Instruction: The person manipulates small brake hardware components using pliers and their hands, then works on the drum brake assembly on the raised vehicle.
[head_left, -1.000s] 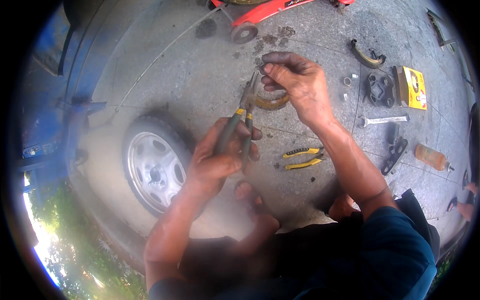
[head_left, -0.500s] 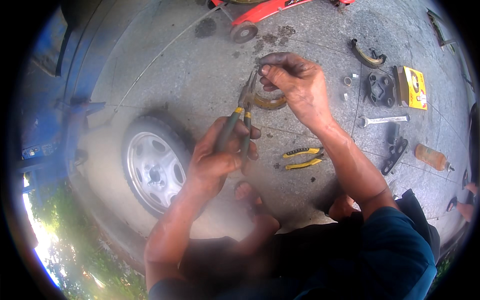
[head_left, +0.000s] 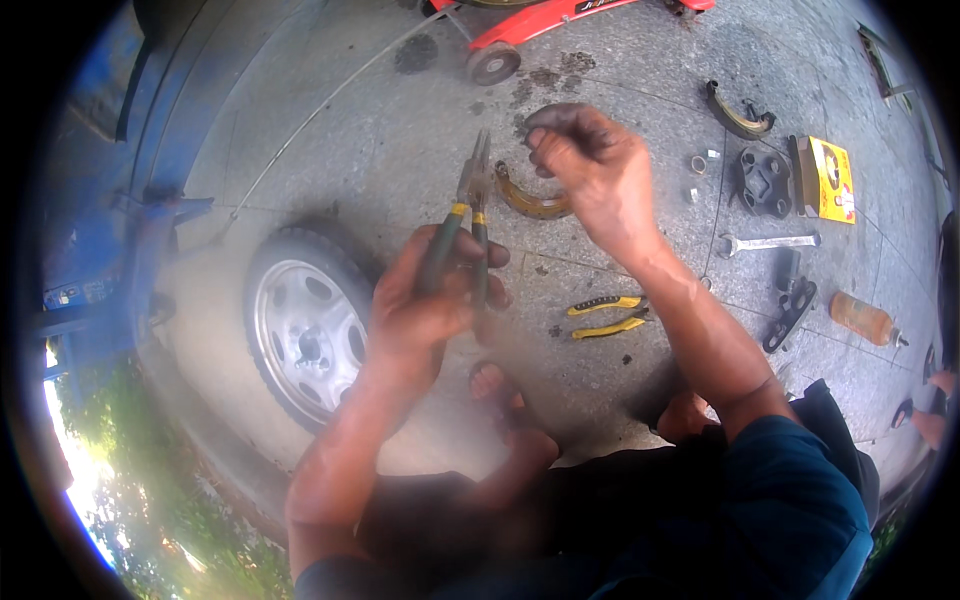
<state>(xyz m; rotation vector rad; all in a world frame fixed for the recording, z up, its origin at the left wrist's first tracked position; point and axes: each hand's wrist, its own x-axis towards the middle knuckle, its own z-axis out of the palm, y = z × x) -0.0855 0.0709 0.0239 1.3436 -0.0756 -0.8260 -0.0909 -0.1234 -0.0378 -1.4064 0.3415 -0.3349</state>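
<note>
Green-handled long-nose pliers (head_left: 446, 240) with yellow bands point upward in my left hand (head_left: 422, 305), its fingers wrapped round the handles. My right hand (head_left: 595, 180) is raised just right of the jaw tips, apart from them, thumb and index pinched; whatever they hold is too small or hidden to name. A curved brake shoe (head_left: 530, 203) lies on the floor below, partly behind my right hand. Yellow-and-black pliers (head_left: 607, 325) lie beneath my hands.
A wheel (head_left: 308, 342) lies left, beside blue metal (head_left: 100, 280). A red jack (head_left: 550, 22) stands ahead. Rightward lie another brake shoe (head_left: 740, 118), yellow box (head_left: 830, 180), dark plate (head_left: 765, 180), wrench (head_left: 768, 242), bottle (head_left: 862, 318) and someone's feet (head_left: 920, 415).
The pliers in my left hand have moved left and slightly forward, away from my right fingertips, whose pinch stays in nearly the same place. The shoe behind now shows more.
</note>
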